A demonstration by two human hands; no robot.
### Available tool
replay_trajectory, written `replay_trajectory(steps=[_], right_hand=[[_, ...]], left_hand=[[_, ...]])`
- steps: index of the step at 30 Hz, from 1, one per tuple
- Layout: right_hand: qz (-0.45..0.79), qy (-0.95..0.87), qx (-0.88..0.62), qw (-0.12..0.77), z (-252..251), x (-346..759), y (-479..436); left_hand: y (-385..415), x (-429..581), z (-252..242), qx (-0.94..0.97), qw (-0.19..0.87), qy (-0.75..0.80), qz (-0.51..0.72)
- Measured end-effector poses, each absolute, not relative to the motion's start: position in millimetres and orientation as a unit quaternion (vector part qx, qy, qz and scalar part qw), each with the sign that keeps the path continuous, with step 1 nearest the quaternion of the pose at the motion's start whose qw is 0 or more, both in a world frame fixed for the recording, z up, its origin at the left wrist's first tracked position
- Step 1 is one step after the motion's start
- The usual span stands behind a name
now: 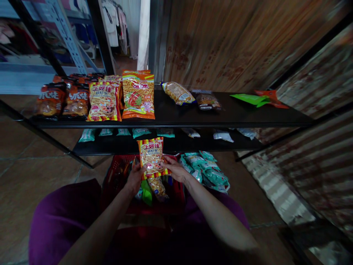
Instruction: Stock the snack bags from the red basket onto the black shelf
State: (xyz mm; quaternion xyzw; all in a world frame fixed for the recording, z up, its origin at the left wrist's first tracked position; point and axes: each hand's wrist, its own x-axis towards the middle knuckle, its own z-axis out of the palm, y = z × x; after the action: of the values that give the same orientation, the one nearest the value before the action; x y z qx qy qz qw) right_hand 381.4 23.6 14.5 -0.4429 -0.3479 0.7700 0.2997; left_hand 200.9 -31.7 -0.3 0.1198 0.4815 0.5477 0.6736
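A black two-tier shelf unit [182, 116] spans the view ahead of the grip, its upper tier beyond and above the hands, its lower tier just behind the held bag. Directly beneath the grip sits a red plastic basket [176, 201] partly filled with snack packets. To the right of the grip, just beside the basket, is a heap of teal packets [205, 167].

The left hand [134, 179] and right hand [175, 169] are closed on opposite sides of one prawn cracker bag [151, 152], thumbs over its lower front; it is held above the basket, its printed face towards the wearer.

Beyond the grip, on the upper tier, stand an orange snack bag [138, 95] and, left of it, matching prawn cracker bags [104, 101]. Farther right lie a clear bag of golden snacks [178, 92], a brown packet [209, 101] and a green packet [249, 98]. Right under the grip, inside the basket, a smaller clear snack bag [157, 188] touches a green pouch [147, 193].
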Motion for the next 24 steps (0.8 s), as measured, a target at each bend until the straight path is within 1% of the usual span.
replay_trajectory(steps=[7,15,19,24], right_hand=[[0.769,-0.359,-0.437,0.300,9.9,382.1,25.0],[0.755,-0.365,-0.438,0.323,-2.5,381.2,24.6],[0.750,-0.365,-0.447,0.324,-5.2,382.7,26.6],[0.749,-0.378,-0.443,0.315,-7.0,384.4,27.6]], left_hand=[[-32.9,202.2,1.9,0.116,0.678,0.473,0.551],[-35.3,201.4,-0.1,0.126,0.682,0.478,0.539],[-33.0,195.1,1.4,0.126,0.669,0.511,0.525],[-21.0,188.2,9.4,0.139,0.639,0.515,0.554]])
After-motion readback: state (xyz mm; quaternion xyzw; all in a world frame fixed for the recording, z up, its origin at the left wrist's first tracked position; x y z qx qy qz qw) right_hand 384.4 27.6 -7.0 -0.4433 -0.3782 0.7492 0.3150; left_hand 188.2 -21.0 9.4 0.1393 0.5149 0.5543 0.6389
